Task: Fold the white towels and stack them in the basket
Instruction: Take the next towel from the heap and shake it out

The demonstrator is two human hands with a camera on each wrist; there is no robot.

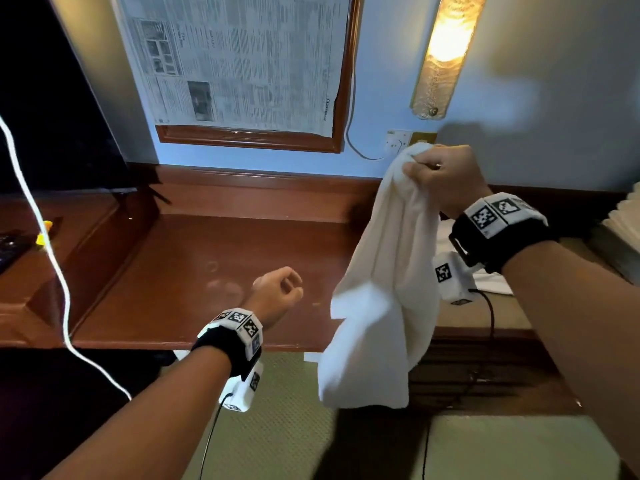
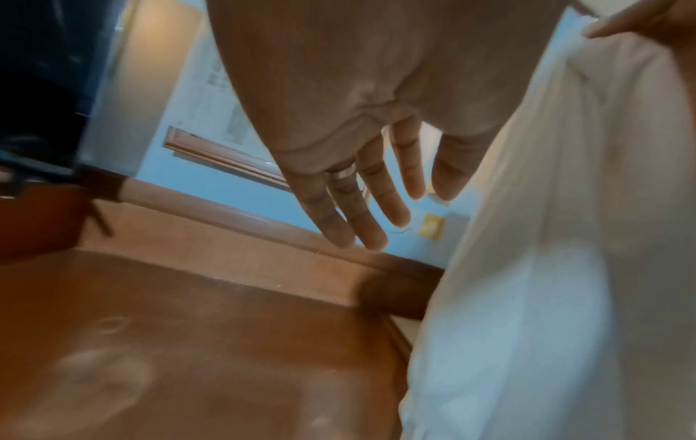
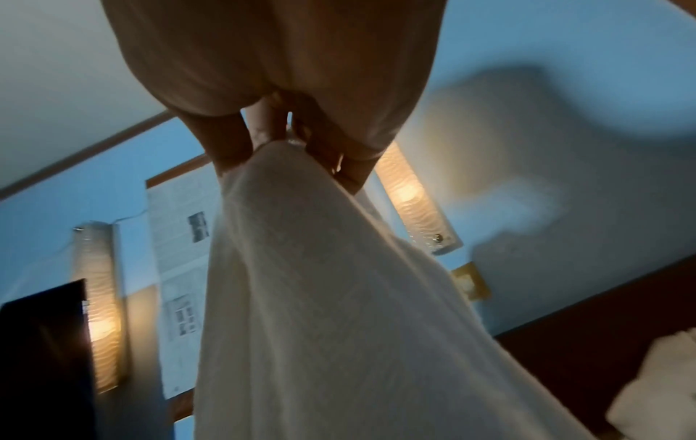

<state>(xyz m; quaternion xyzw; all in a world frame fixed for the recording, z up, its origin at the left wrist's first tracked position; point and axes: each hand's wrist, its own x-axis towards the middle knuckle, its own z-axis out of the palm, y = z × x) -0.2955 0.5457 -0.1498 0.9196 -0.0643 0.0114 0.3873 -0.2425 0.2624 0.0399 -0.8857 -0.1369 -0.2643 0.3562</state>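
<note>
A white towel (image 1: 384, 282) hangs in the air over the right end of the wooden desk (image 1: 194, 278). My right hand (image 1: 440, 174) grips its bunched top edge, raised near the wall socket; the right wrist view shows the fingers (image 3: 233, 148) pinching the cloth (image 3: 320, 312) as it drapes down. My left hand (image 1: 280, 289) hovers low over the desk, just left of the hanging towel, holding nothing. Its fingers (image 2: 361, 208) stretch out in the left wrist view, with the towel (image 2: 546, 268) close on the right. No basket is visible.
More white cloth (image 1: 491, 282) lies behind my right wrist. A dark screen (image 1: 52, 98) stands at the left, with a white cable (image 1: 45, 244) hanging in front. A newspaper-covered frame (image 1: 242, 64) and a lit wall lamp (image 1: 446, 50) are on the blue wall. Pale folded items (image 1: 623, 216) sit at the right edge.
</note>
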